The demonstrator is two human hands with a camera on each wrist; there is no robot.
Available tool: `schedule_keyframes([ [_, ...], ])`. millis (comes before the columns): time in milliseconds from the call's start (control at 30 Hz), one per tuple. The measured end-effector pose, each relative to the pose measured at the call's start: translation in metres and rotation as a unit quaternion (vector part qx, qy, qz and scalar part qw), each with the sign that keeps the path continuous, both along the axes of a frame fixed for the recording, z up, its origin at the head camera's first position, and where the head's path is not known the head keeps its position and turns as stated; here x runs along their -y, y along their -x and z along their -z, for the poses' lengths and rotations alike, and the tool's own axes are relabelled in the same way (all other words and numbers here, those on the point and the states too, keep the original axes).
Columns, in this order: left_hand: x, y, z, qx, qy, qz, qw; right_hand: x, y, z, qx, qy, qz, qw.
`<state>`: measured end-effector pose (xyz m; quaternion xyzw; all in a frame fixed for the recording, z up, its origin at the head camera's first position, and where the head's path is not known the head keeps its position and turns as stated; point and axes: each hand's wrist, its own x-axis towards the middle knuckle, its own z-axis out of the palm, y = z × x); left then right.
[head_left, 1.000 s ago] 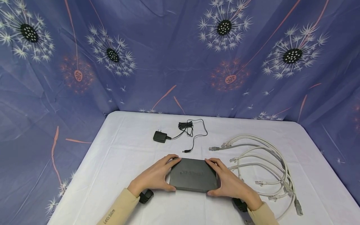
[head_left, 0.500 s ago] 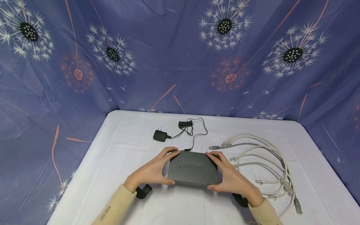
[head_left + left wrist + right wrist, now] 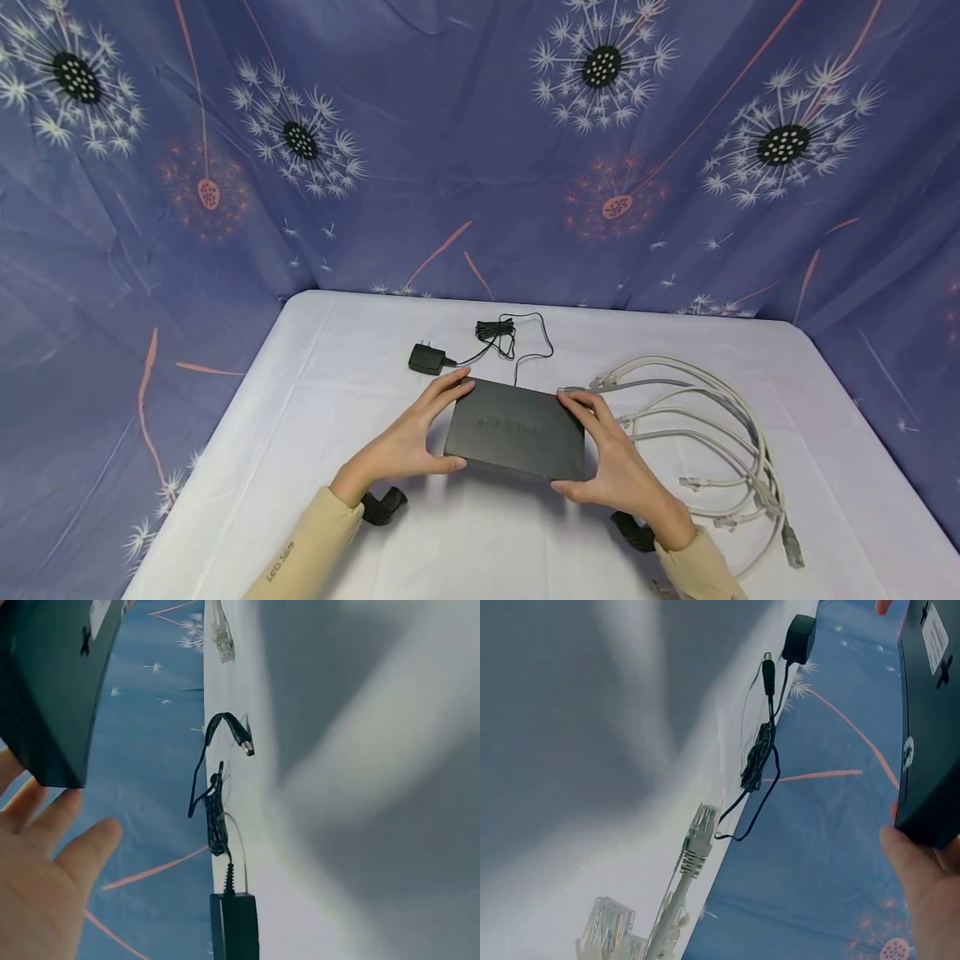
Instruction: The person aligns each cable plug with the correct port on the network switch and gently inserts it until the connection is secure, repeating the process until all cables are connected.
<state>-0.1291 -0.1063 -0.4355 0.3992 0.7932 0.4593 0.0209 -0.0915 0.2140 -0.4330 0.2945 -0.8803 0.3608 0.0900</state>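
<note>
- Blue dandelion-print cloth backdrop [image 3: 450, 125], white-clothed counter [image 3: 315, 433].
- Left hand [image 3: 405, 446] and right hand [image 3: 611, 467] grip opposite ends of flat black plastic network box [image 3: 516, 429], fingers curled over its edges; it looks raised off the counter, centre.
- Step, likely: repositioning the box; next needs a level, steady grip.
- Black power adapter with cord [image 3: 427, 359] behind, grey patch cables [image 3: 712, 433] on the right.
- No containers.

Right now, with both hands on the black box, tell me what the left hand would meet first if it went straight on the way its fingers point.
Probably the black power adapter, just beyond the left hand; depth is unclear, so it might pass beside it.
</note>
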Motion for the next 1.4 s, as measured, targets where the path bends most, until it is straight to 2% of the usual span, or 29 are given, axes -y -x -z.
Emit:
schedule_keyframes([
  [167, -0.002, 0.001, 0.003, 0.014, -0.016, -0.022, 0.9995, 0.004, 0.0, -0.001, -0.009, 0.018, 0.017, 1.0],
  [400, -0.008, -0.001, 0.006, 0.056, -0.057, -0.042, 0.9959, 0.01, 0.002, 0.002, -0.044, 0.036, 0.044, 0.997],
  [600, -0.016, -0.007, 0.005, 0.093, -0.086, -0.102, 0.9867, 0.017, 0.002, 0.001, -0.04, 0.051, 0.062, 0.996],
  [800, -0.027, -0.011, 0.007, 0.098, -0.117, -0.152, 0.9764, 0.021, 0.002, 0.002, -0.062, 0.052, 0.081, 0.993],
  [900, -0.034, -0.014, 0.007, 0.123, -0.162, -0.164, 0.9654, 0.024, 0.001, 0.002, -0.073, 0.056, 0.088, 0.992],
  [1100, -0.05, -0.02, 0.003, 0.184, -0.261, -0.179, 0.9307, 0.03, 0.001, 0.002, -0.106, 0.076, 0.107, 0.986],
  [1233, -0.059, -0.024, 0.002, 0.2, -0.303, -0.196, 0.9111, 0.035, 0.002, 0.002, -0.126, 0.092, 0.117, 0.981],
  [1400, -0.069, -0.028, -0.001, 0.218, -0.343, -0.205, 0.8905, 0.042, 0.002, 0.001, -0.133, 0.095, 0.13, 0.978],
])
